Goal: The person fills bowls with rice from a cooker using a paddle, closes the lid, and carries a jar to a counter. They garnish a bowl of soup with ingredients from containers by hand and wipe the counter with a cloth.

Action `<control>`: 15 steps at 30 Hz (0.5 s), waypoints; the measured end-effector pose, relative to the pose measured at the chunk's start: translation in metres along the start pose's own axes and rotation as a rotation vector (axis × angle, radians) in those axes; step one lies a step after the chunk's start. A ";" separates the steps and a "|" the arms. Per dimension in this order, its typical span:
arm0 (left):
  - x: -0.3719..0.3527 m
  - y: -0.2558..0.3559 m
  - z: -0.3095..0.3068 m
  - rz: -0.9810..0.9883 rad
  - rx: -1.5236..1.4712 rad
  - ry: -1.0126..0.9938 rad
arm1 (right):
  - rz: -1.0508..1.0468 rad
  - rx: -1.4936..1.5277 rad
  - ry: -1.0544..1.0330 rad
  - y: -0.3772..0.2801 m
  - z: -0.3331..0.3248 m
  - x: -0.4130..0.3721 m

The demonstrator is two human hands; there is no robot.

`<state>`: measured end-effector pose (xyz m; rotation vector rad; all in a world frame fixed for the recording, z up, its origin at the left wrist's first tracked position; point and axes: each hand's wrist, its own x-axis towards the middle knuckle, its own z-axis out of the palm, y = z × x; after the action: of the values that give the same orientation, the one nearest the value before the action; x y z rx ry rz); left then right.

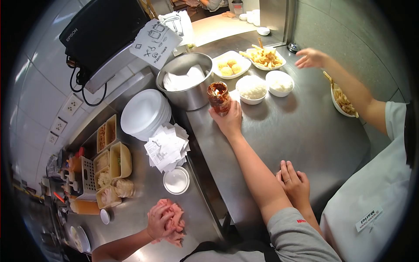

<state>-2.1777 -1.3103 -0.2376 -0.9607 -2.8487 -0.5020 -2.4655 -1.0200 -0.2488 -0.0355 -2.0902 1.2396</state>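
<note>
My right hand [228, 118] is wrapped round a glass jar [219, 105] with dark red sauce smeared inside. The jar is upright on the steel counter, beside a white bowl of rice [252, 89] and a metal pot [185, 94] with white things inside. My left hand [159, 222] rests on a crumpled pink cloth [176, 223] on the left worktop, its fingers curled into the fabric. Near that hand is a small stack of white dishes [176, 180]. Farther up lie a pile of paper slips [168, 148] and stacked white plates [145, 114].
A co-worker in white [366, 201] stands at the right, one hand [310, 58] raised, the other [295, 182] low over the counter. Fries [265, 57], round fried balls [229, 68], and more rice [280, 83] stand at the back. Food containers [120, 160] line the left.
</note>
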 end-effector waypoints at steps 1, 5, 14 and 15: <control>0.000 0.001 -0.001 -0.007 -0.010 0.003 | -0.013 0.004 0.025 0.000 0.000 -0.001; 0.000 0.001 -0.001 -0.009 -0.025 0.017 | -0.040 0.024 0.029 0.001 0.000 -0.002; -0.002 0.000 0.000 -0.007 -0.006 0.021 | -0.055 -0.006 0.016 0.000 0.001 -0.003; -0.003 0.000 0.000 -0.008 -0.003 0.023 | -0.057 -0.003 0.016 0.001 0.002 -0.004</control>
<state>-2.1755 -1.3118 -0.2385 -0.9386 -2.8335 -0.5144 -2.4640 -1.0220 -0.2526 0.0126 -2.0647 1.1990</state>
